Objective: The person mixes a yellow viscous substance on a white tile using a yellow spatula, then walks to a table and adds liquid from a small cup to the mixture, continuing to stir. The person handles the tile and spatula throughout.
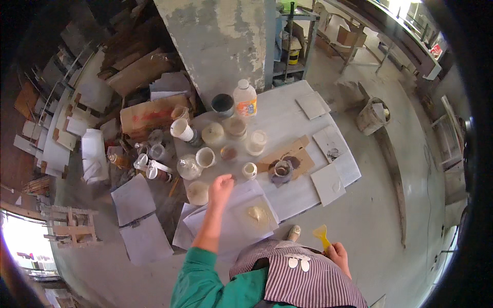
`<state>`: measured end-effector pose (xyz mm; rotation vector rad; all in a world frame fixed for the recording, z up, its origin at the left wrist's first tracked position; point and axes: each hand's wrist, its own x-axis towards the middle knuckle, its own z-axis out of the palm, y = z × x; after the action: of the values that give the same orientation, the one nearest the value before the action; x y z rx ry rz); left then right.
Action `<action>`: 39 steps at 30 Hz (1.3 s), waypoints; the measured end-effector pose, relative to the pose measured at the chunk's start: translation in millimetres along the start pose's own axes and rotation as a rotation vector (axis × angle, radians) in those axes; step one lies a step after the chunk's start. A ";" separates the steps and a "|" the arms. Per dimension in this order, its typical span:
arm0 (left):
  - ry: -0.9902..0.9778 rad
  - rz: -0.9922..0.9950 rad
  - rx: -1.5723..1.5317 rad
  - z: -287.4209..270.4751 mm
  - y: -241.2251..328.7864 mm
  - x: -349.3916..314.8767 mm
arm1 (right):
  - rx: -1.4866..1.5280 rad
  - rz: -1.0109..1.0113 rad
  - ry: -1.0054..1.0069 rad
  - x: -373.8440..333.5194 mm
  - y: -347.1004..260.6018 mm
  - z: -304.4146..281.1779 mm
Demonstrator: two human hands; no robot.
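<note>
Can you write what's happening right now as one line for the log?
left hand: reaching over table, above small cups, empty | right hand: holding yellow scoop at side

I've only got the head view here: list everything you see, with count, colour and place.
table: one, grey-white, centre
paper sheets: several, white, table's near edge
powder heap: one, pale yellow, on the sheets
bottle: one, clear with white cap, table's far edge
dark pot: one, black, left of the bottle
cups and jars: about a dozen, mostly white or clear, table's left half
cardboard piece: one, brown, mid-table, a small pot on it
tiles: about four, white, table's right side
bucket: one, grey, floor at right
pillar: one, grey concrete, behind the table
scraper: one, yellow, in the right hand
left hand: over the table, holds nothing visible
right hand: at the waist, gripping the scraper
</note>
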<state>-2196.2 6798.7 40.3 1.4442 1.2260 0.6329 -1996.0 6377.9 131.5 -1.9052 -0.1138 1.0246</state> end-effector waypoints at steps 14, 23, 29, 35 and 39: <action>0.035 0.433 0.522 104.0 99.1 97.1 | -0.059 -0.019 0.091 -6.4 14.9 -11.6; 0.011 0.454 0.371 91.3 104.0 110.7 | 0.039 0.033 0.114 -10.3 22.1 -19.4; 0.003 0.436 0.182 105.2 127.3 113.0 | 0.071 0.043 0.066 -4.3 12.6 -18.9; 0.042 0.627 0.467 184.6 106.5 109.6 | -0.008 0.059 0.088 -0.9 4.9 -17.7; -0.017 0.415 0.598 209.7 82.6 116.5 | 0.035 0.016 0.080 0.5 18.5 -25.3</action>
<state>-1945.2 6834.8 33.1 2.2365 1.1605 0.5447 -1984.0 6350.4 122.4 -1.9155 -0.0343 0.9535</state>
